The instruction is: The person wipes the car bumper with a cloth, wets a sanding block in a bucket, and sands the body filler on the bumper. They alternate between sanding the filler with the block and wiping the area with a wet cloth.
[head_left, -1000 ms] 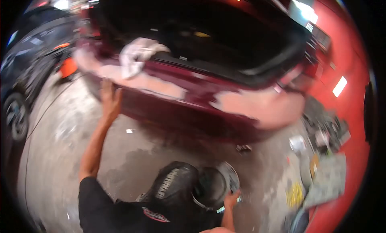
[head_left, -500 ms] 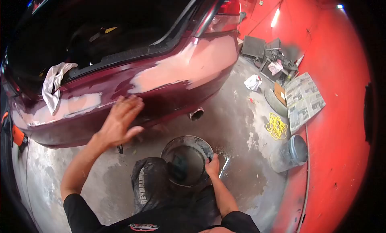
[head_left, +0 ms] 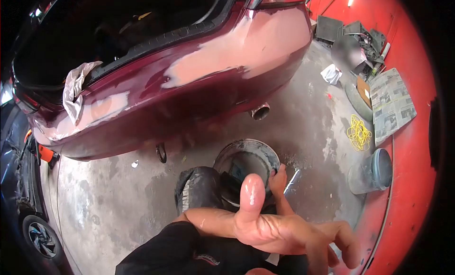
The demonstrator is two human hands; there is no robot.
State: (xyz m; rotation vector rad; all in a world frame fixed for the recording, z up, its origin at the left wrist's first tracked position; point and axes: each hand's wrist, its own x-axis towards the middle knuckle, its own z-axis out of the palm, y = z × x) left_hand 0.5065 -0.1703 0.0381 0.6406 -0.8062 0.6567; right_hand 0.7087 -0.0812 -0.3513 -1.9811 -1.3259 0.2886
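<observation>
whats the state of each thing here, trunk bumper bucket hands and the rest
trunk: open
bumper: pale patches across the red paint
cloth: draped over the trunk edge, hanging down
bucket: upright, no lid
right hand: grip closed on the bucket rim
left hand: raised, open, wet, holding nothing
grey tub: lying on its side
yellow cord: tangled heap on the floor
newspaper: spread flat

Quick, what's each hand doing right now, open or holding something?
Left hand: open, thumb up, holding nothing.
Right hand: grip closed on the rim of the bucket.
</observation>
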